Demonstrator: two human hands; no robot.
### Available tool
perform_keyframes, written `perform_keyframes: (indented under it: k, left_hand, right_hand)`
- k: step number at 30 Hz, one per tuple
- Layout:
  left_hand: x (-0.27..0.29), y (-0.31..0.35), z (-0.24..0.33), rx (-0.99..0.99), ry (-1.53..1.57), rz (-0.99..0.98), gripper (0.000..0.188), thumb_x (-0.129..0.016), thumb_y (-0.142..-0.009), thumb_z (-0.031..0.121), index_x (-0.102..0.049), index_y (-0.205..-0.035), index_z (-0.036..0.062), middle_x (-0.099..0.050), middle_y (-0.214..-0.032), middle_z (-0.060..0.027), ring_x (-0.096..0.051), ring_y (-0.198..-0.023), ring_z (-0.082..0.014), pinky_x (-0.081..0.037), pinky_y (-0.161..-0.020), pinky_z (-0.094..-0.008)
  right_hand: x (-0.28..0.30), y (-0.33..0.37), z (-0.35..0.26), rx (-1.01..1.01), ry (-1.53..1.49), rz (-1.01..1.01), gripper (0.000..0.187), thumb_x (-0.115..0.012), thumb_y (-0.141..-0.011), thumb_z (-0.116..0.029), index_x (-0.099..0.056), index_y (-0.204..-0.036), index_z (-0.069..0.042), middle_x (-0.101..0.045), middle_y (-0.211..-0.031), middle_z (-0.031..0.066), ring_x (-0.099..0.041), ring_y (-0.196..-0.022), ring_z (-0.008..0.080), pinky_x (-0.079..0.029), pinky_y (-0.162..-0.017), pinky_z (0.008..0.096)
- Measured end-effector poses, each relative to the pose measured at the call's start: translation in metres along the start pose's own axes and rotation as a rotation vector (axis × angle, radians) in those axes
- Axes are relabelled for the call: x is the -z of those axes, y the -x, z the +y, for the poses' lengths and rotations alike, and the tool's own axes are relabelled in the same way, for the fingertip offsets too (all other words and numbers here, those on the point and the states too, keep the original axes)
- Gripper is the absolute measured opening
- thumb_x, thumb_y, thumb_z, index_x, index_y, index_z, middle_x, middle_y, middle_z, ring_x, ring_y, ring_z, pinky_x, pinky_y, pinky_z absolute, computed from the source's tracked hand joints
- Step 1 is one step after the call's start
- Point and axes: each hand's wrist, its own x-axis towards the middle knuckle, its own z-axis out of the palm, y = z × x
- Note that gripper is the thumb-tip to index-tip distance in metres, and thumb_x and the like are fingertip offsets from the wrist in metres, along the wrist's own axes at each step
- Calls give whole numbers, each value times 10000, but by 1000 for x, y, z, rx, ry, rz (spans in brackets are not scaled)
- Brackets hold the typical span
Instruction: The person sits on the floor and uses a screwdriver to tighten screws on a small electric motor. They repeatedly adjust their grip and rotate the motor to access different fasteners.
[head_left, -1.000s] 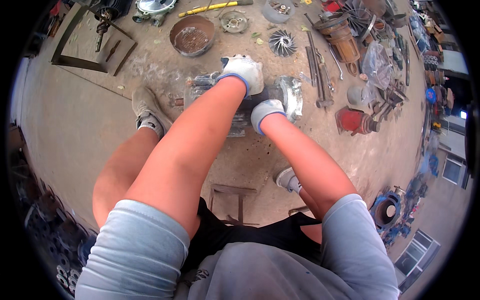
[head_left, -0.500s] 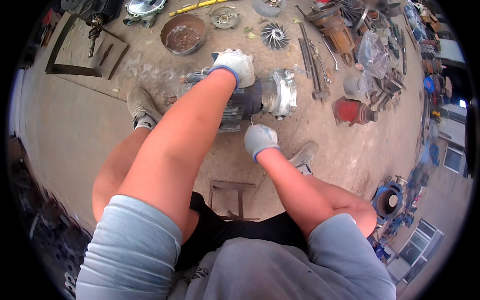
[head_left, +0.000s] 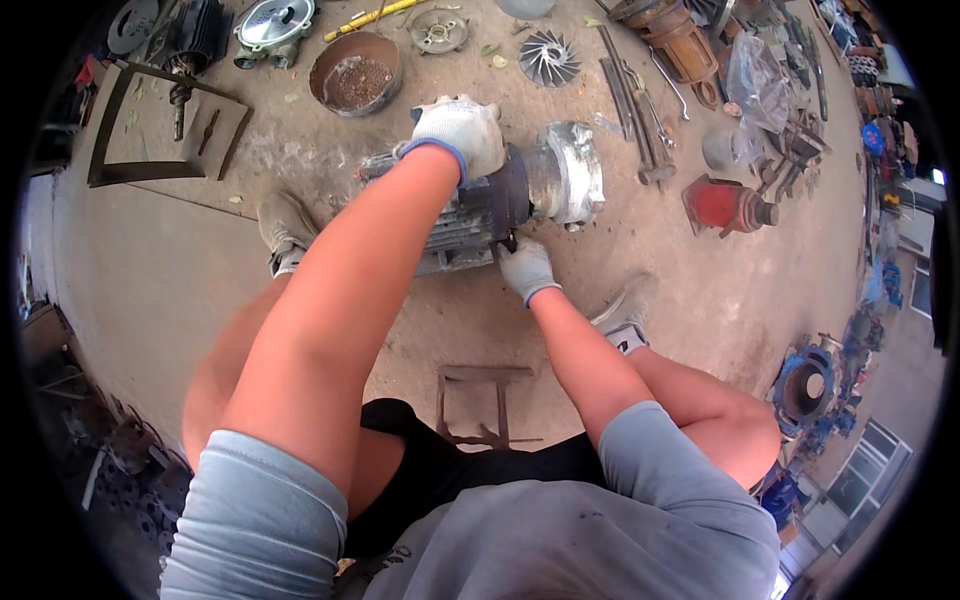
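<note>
An electric motor [head_left: 460, 232] with a dark finned body lies on its side on the concrete floor between my feet. Its right end carries a silvery metal housing [head_left: 580, 178]. My left hand [head_left: 462, 135], in a white work glove with a blue cuff, is closed over the top of the motor, its fingertips mostly hidden on the far side. My right hand [head_left: 527, 268], gloved alike, reaches to the motor's near edge beside the dark flange. Its fingers are pinched at a small dark part there, too small to name.
Beyond the motor are a rusty bowl [head_left: 350, 80], a bladed fan wheel [head_left: 548, 60] and a round metal cover [head_left: 438, 32]. To the right lie a hammer [head_left: 652, 165], wrenches and a red bottle jack [head_left: 722, 205]. A metal frame [head_left: 485, 374] stands near my lap.
My right hand has moved up against the motor's near edge; a thin silvery piece seen between them before is hidden now. My left hand stays on the motor. The view has shifted slightly.
</note>
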Motion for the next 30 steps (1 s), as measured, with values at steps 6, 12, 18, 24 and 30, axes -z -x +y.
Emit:
perform_keyframes:
  k: [6,12,18,24,30]
  left_hand:
    - [7,5,7,36,30,-8,566,-621,-991,445,-629,-1466,138,-648,-1473,-210,-600,-1373,-435,-480,-1135,-593]
    - [9,8,9,47,-16,-18,567,-623,-993,438,-628,-1471,134,-638,-1479,-229,-600,-1366,-455,-484,-1137,-586]
    - [12,16,9,36,13,-28,556,-619,-991,421,-635,-1459,122,-625,-1489,-240,-591,-1375,-458,-488,-1134,-579]
    - [10,11,9,9,42,-42,566,-624,-972,370,-625,-1468,98,-606,-1507,-257,-576,-1395,-460,-481,-1146,-570]
    - [16,20,6,16,70,-71,573,-635,-962,360,-624,-1474,104,-595,-1527,-249,-569,-1410,-456,-458,-1155,-616]
  right_hand:
    - [7,-7,11,62,84,39,431,-736,-964,-257,-640,-1289,10,-699,-1252,310,-669,-1159,509,-545,-1012,556]
    - [51,-7,1,94,268,-14,451,-763,-957,-283,-655,-1297,-8,-663,-1359,274,-669,-1219,448,-550,-1033,523]
    - [90,-5,-24,96,498,-174,257,-650,-998,-223,-724,-1183,-60,-752,-1219,191,-738,-1127,402,-585,-960,522]
    - [95,-5,-29,158,654,-183,227,-583,-972,-118,-783,-1076,-93,-788,-1134,176,-789,-995,357,-620,-859,496]
    - [126,10,-82,200,783,-383,228,-608,-962,-127,-823,-1034,-103,-797,-1184,175,-781,-1074,364,-615,-905,491]
